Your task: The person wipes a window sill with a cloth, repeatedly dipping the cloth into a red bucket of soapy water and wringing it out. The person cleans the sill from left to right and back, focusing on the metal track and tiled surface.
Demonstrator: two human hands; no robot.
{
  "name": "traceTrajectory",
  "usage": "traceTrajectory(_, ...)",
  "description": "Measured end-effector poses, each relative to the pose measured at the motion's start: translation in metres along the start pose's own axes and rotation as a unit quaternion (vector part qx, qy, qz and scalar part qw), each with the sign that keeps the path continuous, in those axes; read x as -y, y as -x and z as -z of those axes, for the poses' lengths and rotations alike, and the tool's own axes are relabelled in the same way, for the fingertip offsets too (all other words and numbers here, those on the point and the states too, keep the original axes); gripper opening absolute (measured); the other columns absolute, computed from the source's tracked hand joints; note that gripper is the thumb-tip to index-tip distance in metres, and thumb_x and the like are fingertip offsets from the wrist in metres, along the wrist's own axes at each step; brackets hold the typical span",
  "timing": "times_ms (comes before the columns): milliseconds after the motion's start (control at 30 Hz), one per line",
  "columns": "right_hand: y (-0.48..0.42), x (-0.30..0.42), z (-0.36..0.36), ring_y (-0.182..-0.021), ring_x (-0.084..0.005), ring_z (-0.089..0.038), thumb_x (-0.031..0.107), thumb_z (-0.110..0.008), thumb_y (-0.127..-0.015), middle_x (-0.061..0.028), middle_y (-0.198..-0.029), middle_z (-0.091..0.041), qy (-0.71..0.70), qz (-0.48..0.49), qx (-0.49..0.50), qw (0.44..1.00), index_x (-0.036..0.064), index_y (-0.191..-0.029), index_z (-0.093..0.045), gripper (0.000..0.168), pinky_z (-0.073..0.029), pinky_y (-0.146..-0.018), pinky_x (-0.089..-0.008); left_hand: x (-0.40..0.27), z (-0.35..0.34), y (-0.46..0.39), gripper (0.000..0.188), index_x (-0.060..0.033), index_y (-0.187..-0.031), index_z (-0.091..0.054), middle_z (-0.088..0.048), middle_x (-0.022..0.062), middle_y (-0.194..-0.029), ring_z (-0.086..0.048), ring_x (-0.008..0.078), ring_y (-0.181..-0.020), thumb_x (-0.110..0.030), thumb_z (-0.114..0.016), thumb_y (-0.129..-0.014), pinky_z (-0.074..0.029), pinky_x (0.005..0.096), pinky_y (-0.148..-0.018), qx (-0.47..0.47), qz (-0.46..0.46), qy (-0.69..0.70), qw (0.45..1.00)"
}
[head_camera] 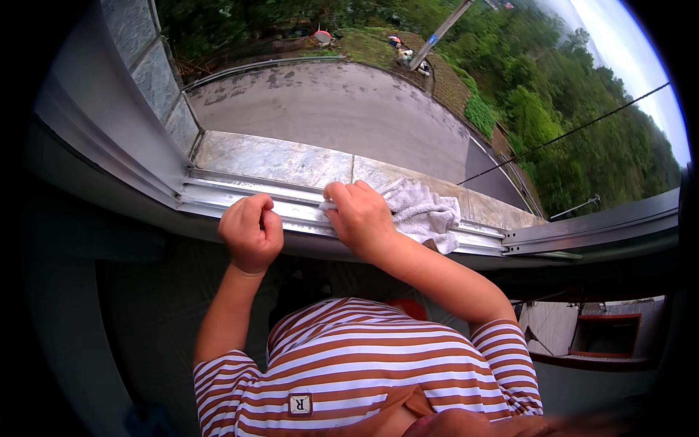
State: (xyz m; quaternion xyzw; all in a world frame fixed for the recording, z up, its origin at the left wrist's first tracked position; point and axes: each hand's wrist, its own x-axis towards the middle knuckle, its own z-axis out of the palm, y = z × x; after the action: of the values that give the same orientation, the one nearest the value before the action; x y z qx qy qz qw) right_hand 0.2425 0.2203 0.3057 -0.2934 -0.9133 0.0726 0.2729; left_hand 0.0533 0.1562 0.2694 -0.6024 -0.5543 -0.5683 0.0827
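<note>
A wet aluminium sliding-window track point(295, 210) runs across in front of me, with raised rails and drops along it. My right hand point(360, 218) grips a pale towelling cloth point(428, 210) and presses part of it into the track. A small bit of the cloth shows at the fingertips, while most of it lies bunched to the right over the rails. To the left, my left hand point(252, 232) is curled into a fist at the track's inner edge. Nothing shows inside that fist, though its palm side is partly hidden.
Beyond the track lies a stone-tiled outer sill point(267, 158), with a paved road point(327, 109) far below. The window's side frame point(120, 104) rises at left. At right stands a sliding sash frame point(595, 221). A dark cable point(562, 131) crosses outside.
</note>
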Motion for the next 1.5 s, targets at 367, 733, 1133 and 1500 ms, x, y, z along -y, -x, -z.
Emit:
traceTrajectory(367, 0.074, -0.056, 0.091, -0.071, -0.0354, -0.062, 0.010, -0.059, -0.076, -0.0135, -0.069, -0.060, 0.234, -0.161, 0.215, 0.934, 0.008, -0.081, -0.053, 0.008, -0.048, -0.060, -0.0475, 0.001, 0.000, 0.006, 0.013, -0.0023, -0.076, -0.056, -0.052, 0.0115, -0.061, -0.052, 0.0298, -0.053, 0.006, -0.051, -0.068, -0.041, 0.0360, -0.049, 0.000, 0.028, 0.027, 0.999)
traceTrajectory(733, 0.176, -0.141, 0.174, -0.074, -0.0336, -0.067, 0.006, -0.059, -0.073, -0.0169, -0.074, -0.067, 0.410, -0.312, 0.257, 0.817, 0.004, -0.082, -0.058, 0.009, -0.054, -0.066, -0.0420, 0.003, -0.014, 0.010, 0.012, -0.0040, -0.075, -0.057, -0.052, 0.0102, -0.059, -0.052, 0.0292, -0.052, 0.004, -0.051, -0.068, -0.040, 0.0373, -0.049, -0.030, -0.021, -0.105, 0.994)
traceTrajectory(1133, 0.104, -0.077, 0.077, -0.069, -0.0348, -0.058, 0.006, -0.061, -0.078, -0.0162, -0.072, -0.058, 0.066, -0.060, 0.031, 0.995, 0.004, -0.080, -0.050, 0.011, -0.045, -0.060, -0.0447, 0.005, -0.024, 0.015, 0.013, -0.0038, -0.079, -0.059, -0.055, 0.0113, -0.064, -0.054, 0.0307, -0.057, 0.003, -0.050, -0.073, -0.042, 0.0383, -0.053, -0.059, -0.063, -0.136, 0.987)
traceTrajectory(1500, 0.156, -0.114, 0.152, -0.076, -0.0298, -0.063, 0.006, -0.060, -0.071, -0.0128, -0.070, -0.062, 0.308, -0.131, 0.188, 0.923, 0.007, -0.079, -0.057, 0.009, -0.051, -0.063, -0.0421, 0.005, -0.015, 0.018, 0.012, -0.0043, -0.080, -0.058, -0.052, 0.0096, -0.062, -0.051, 0.0253, -0.054, 0.005, -0.051, -0.075, -0.041, 0.0354, -0.053, -0.049, -0.018, -0.096, 0.994)
